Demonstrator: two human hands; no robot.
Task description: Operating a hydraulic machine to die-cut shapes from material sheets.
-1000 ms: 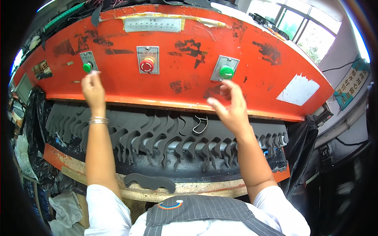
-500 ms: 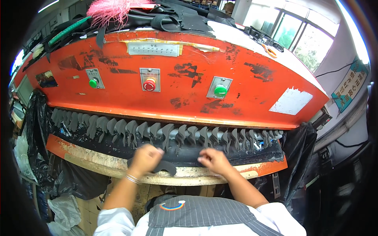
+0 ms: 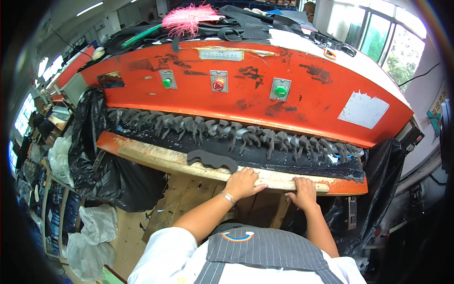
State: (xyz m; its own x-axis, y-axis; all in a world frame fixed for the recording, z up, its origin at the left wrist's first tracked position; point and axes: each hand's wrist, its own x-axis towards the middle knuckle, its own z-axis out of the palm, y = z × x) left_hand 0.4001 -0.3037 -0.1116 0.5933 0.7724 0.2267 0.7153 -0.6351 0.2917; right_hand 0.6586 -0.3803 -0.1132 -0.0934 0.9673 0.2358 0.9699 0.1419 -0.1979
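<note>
Along the machine's near edge, my left hand [image 3: 242, 183] grips the worn cream front rail [image 3: 274, 183], fingers over its top and thumb on the near side. Farther right, my right hand [image 3: 303, 194] holds the same rail in a similar way. Just left of my left hand, a dark grey wavy piece [image 3: 212, 161], foam-like, lies on the rail and reaches over the edge of the black bed [image 3: 198, 145]. Behind it, a row of grey curved strips [image 3: 236, 132] hangs over a pale roller below the red machine front [image 3: 189, 99].
Two green buttons [image 3: 280, 91] and a red button [image 3: 218, 84] are set in the red front. Dark material [image 3: 250, 28] and pink strands [image 3: 187, 21] lie on top. Black plastic sheets [image 3: 87, 128] hang at both ends. Pale plastic bags [image 3: 90, 241] sit at lower left.
Both hands have come down from above the black bed onto the front rail. The wavy piece, earlier partly behind my left arm, now shows whole. The view has shifted left.
</note>
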